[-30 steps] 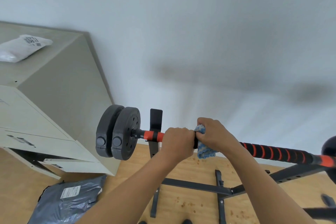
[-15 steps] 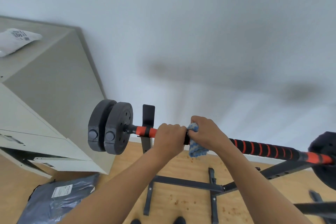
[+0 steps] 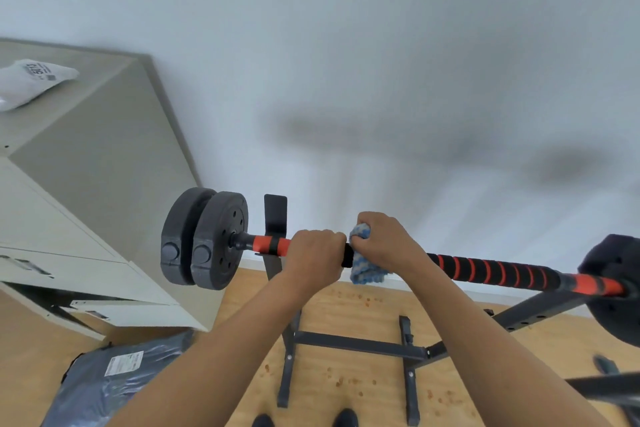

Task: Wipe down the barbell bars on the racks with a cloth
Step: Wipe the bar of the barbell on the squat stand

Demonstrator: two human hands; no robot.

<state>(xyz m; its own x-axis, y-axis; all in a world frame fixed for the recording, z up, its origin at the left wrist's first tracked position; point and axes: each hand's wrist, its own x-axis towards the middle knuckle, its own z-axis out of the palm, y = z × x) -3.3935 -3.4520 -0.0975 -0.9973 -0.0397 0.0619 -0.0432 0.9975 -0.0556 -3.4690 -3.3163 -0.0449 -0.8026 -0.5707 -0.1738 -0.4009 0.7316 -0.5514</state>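
The left hand point(image 3: 313, 258) is clamped bare around the barbell bar point(image 3: 485, 269), just inside the orange band, and that reads as a steadying grip: it should stop the bar rolling in its cradle. Right beside it, knuckles almost touching, the right hand point(image 3: 388, 243) is wrapped around the bar with the blue-and-white cloth point(image 3: 367, 272) bunched inside the fist and a loose tail hanging below. Wrapping the cloth around like that probably lets it cover the whole circumference in one pass, not just the top.

The bar lies across the rack point(image 3: 275, 215), its left end seated by the black upright hook, with two dark weight plates point(image 3: 207, 241) outboard of it. Off to the right runs the long black-and-orange striped grip, leading to another plate point(image 3: 616, 270) at the frame's edge. With the cloth at the left end, that stretch looks like the obvious way to go.
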